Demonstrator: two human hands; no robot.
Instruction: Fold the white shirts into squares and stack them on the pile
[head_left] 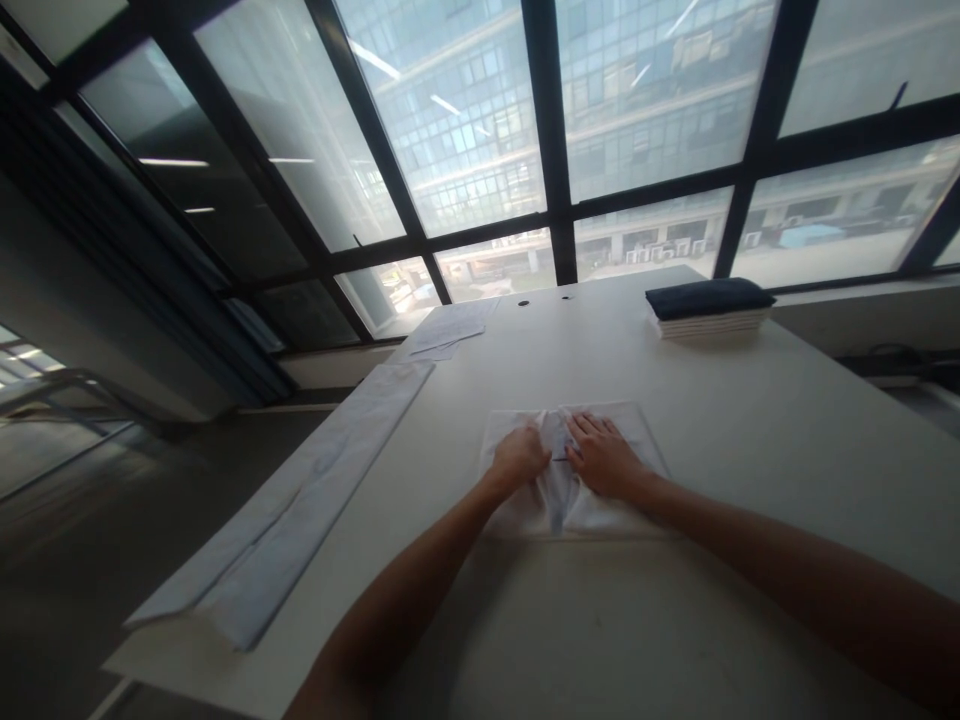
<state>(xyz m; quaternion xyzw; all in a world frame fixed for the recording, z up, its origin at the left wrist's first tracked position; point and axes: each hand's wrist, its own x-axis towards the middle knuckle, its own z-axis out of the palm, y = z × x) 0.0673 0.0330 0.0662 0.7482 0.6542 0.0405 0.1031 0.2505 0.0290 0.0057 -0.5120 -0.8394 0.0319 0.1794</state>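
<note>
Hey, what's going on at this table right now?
A person is working a thin white cloth laid flat on the big white table by the windows. The left hand is curled over a rumpled fold at its middle, grip unclear; the right hand lies flat beside it. A stack of folded cloths, dark navy on top, sits far right, and a long white fabric strip runs along the left edge.
</note>
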